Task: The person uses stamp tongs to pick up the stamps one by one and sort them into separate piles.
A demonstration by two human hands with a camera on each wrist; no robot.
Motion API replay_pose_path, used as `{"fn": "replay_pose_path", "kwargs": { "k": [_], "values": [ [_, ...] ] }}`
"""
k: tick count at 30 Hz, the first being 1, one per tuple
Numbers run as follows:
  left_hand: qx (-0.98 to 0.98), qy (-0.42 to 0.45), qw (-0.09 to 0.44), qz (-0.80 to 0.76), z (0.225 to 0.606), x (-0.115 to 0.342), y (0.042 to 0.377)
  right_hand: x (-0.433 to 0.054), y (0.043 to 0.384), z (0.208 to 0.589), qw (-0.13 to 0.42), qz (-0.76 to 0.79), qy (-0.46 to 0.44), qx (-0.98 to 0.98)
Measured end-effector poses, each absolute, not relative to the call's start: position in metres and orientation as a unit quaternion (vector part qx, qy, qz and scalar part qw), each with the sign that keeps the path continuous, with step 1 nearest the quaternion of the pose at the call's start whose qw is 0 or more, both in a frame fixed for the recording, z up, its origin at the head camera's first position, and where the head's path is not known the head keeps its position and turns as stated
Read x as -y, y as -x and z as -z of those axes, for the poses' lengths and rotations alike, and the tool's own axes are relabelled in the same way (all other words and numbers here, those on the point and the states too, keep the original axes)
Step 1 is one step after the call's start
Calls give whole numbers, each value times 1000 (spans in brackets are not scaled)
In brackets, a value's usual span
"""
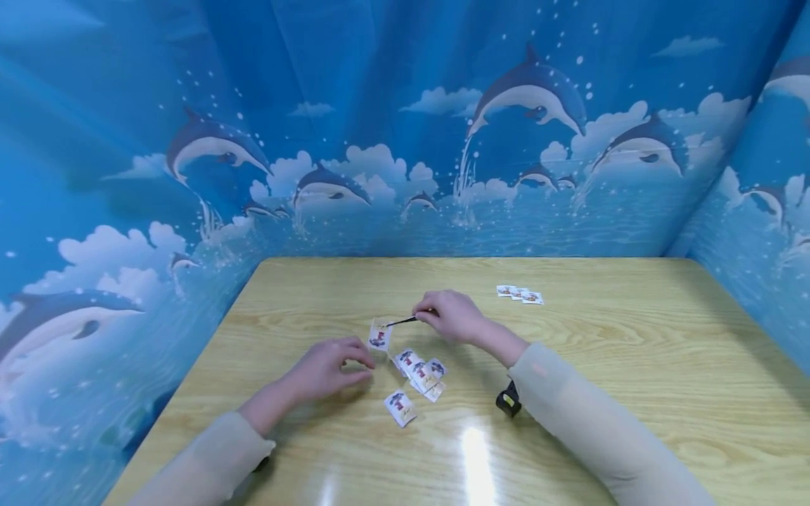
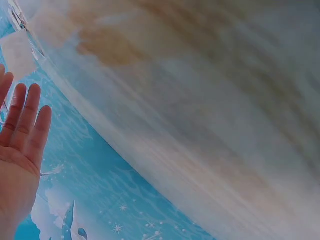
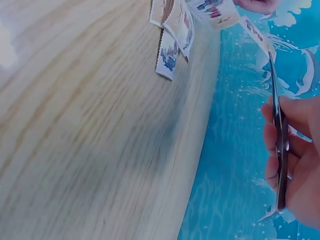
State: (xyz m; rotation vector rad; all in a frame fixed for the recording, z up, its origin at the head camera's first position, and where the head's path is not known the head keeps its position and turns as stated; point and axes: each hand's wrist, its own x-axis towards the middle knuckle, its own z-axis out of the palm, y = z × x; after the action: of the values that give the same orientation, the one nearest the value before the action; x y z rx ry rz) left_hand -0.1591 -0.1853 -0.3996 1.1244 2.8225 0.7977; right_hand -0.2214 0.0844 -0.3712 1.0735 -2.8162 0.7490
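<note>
My right hand (image 1: 451, 315) pinches dark tweezers (image 3: 281, 150) between thumb and fingers. Their tips meet the edge of a postage stamp (image 1: 380, 335), which is held up off the table in the head view. Beside that stamp, my left hand (image 1: 329, 367) hovers over the wood with its fingers extended and nothing in them; the left wrist view shows its open palm. Just right of the left fingers lies a loose, overlapping pile of printed stamps (image 1: 422, 374). A single stamp (image 1: 401, 407) rests nearer me. Pile stamps (image 3: 170, 52) with perforated edges also appear in the right wrist view.
Toward the back right of the wooden table (image 1: 620, 351), 3 stamps (image 1: 519, 294) lie in an overlapping row. A small black object (image 1: 508, 400) sits beside the right sleeve. Behind the table hangs a blue dolphin-print curtain (image 1: 392, 126).
</note>
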Motion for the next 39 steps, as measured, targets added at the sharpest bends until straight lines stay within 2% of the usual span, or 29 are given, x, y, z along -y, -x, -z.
{"fn": "replay_pose_path", "kwargs": {
  "k": [8,17,39],
  "values": [
    [-898,-368,7,-243,398,183,156,-84,226,373,44,-255,-322,911],
    [-885,-403,4,-233,402,178,159,-105,226,364,33,-266,-298,916],
    [-899,-395,61,-177,411,162,185,-235,216,349,36,-268,-238,933]
  ]
}}
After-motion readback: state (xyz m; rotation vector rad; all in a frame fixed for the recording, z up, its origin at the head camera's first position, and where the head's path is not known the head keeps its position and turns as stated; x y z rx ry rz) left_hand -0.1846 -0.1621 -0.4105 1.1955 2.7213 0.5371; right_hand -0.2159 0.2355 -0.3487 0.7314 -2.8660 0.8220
